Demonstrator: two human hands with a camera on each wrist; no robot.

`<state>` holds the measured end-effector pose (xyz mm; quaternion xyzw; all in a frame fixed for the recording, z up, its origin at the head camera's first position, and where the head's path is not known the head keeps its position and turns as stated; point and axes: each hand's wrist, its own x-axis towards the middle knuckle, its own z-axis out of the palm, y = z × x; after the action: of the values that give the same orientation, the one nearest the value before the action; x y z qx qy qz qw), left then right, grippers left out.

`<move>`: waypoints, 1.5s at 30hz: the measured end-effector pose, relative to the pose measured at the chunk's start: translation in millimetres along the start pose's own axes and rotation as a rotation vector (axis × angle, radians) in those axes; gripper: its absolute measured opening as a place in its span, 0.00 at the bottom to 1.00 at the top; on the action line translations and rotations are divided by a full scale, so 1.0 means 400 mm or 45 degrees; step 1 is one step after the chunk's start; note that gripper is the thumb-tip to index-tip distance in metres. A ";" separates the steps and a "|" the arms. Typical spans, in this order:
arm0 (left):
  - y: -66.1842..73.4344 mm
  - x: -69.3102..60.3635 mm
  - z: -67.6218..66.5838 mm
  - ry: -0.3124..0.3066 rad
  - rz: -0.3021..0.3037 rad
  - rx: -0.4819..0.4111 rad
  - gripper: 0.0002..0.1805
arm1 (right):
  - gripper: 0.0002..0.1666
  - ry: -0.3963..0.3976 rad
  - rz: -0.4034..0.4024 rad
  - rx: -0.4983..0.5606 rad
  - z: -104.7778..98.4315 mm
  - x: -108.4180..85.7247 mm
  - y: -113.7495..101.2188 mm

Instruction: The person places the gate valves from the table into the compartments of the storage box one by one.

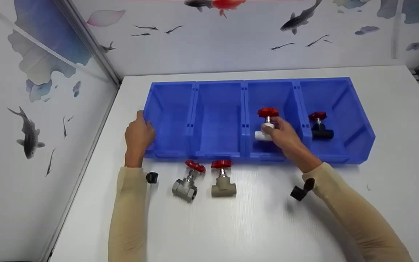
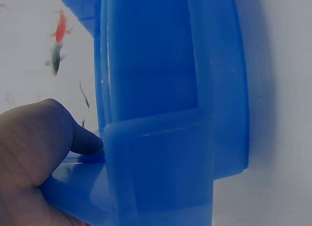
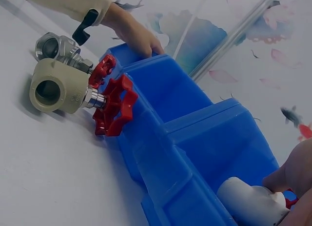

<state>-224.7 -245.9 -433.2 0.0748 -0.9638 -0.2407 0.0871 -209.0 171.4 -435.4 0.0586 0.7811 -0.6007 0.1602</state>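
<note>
The right hand (image 1: 286,137) pinches the white valve (image 1: 262,135) inside the bin (image 1: 270,94) under it (the black valve (image 1: 319,129) sits to that hand's right), and the left hand (image 1: 139,133) holds the end bin (image 1: 173,120).

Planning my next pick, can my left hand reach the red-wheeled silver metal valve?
Probably yes: the silver metal valve lies uncovered on the white table nearby, though your left hand must first leave the blue plastic bin.

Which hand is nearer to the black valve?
Right: the right hand grips the white valve in the bin left of the black valve; the left hand holds the farthest bin.
</note>
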 end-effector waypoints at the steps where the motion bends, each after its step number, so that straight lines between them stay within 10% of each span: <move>1: 0.000 -0.001 -0.001 0.003 0.003 0.000 0.26 | 0.33 0.002 -0.007 -0.007 0.000 0.003 0.001; 45: 0.001 0.001 -0.002 0.007 -0.007 0.002 0.26 | 0.32 0.071 0.043 -0.190 0.018 0.080 0.016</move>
<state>-224.9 -246.0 -432.4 0.0782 -0.9635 -0.2401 0.0889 -236.1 163.1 -453.4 0.0764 0.8268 -0.5360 0.1523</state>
